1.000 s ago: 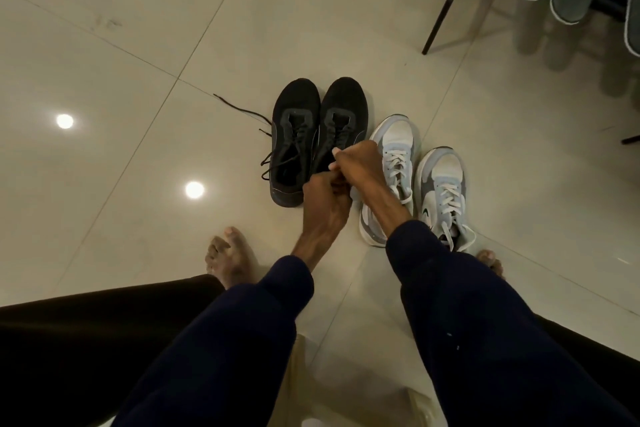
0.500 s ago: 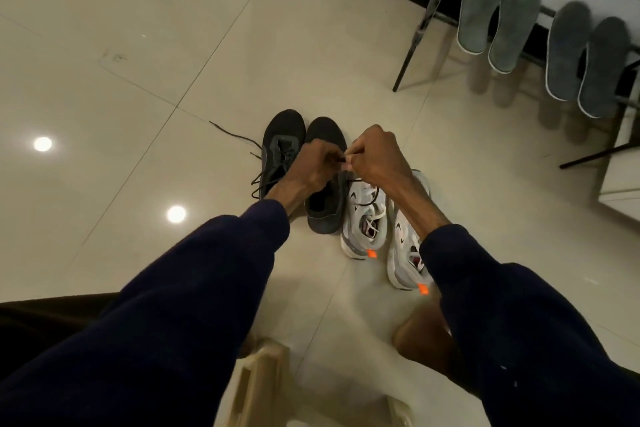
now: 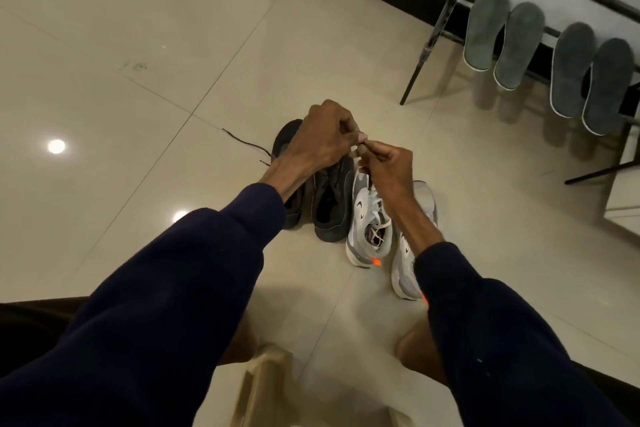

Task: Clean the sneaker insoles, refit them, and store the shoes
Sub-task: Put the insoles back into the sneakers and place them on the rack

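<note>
Evidently I pinch something thin, likely a lace, between my left hand [image 3: 323,140] and right hand [image 3: 388,165] above the black shoes [image 3: 330,210] and grey sneakers [image 3: 369,222] on the floor [image 3: 138,45], while four insoles [image 3: 519,45] lean on the rack [image 3: 446,3], probably drying.

Glossy tiled floor [image 3: 145,45], matt black metal rack [image 3: 440,28], cloth sleeves [image 3: 166,305]

Dark navy long sleeves [image 3: 194,281] cover both arms, soft fleecy fabric bunching at ribbed cuffs [image 3: 263,204] just past the wrists; both hands bare, no rings or watch.
</note>
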